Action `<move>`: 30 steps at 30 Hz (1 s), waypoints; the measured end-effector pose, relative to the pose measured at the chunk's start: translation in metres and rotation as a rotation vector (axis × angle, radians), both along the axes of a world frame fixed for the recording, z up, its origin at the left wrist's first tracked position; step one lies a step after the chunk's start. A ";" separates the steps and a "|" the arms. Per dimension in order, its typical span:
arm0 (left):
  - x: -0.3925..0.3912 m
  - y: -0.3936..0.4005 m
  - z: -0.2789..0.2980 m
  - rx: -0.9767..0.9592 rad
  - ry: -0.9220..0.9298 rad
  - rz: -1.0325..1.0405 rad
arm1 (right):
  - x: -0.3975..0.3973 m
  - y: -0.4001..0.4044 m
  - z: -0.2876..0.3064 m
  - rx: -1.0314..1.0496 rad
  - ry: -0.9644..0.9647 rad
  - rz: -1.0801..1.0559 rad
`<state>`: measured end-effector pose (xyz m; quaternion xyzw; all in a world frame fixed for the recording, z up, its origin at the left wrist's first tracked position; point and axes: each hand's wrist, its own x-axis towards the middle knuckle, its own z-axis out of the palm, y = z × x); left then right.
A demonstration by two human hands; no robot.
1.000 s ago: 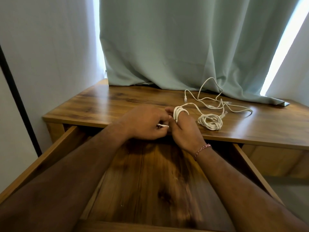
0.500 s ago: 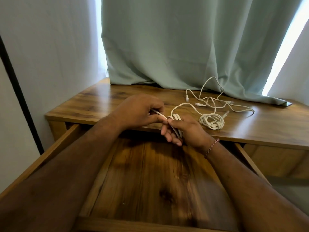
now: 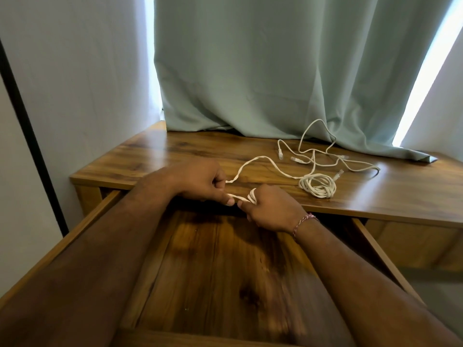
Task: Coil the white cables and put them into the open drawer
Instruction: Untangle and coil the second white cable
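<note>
both hands grasp one white cable (image 3: pixel 260 163): left hand (image 3: pixel 200 180) pinches the strand, right hand (image 3: pixel 269 209) holds its small coil; slack trails toward frame right across the counter (image 3: pixel 155 156).

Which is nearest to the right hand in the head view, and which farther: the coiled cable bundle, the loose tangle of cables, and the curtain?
From the right hand:
1. Coiled cable bundle, on the desktop just to its right.
2. Loose tangle of cables, behind the bundle.
3. Curtain, hanging at the desk's back edge.

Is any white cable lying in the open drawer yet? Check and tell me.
No. The drawer shows only bare wood, while the coiled cable and the loose cables lie on the desk top.
</note>
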<state>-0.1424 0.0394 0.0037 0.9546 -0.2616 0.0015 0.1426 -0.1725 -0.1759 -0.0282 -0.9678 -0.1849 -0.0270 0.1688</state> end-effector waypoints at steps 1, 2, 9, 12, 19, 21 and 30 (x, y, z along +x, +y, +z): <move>0.001 0.000 0.000 0.028 0.061 0.008 | -0.001 0.002 -0.001 -0.037 -0.003 -0.008; 0.002 0.000 -0.001 0.035 0.069 0.010 | -0.002 0.003 -0.001 -0.055 0.014 -0.006; 0.004 0.006 0.002 0.002 -0.310 0.086 | -0.006 0.001 0.004 0.254 0.266 -0.037; -0.002 0.009 0.006 -0.103 -0.486 0.153 | -0.008 0.001 0.009 0.349 0.287 -0.010; -0.012 0.007 0.008 -0.167 -0.761 0.385 | -0.008 0.002 0.011 0.613 0.274 0.043; -0.012 0.001 0.008 -0.133 -0.728 0.461 | -0.007 -0.001 0.009 0.693 0.316 0.062; -0.006 -0.036 -0.020 -0.001 -0.486 0.454 | -0.007 -0.020 0.007 1.181 0.504 0.191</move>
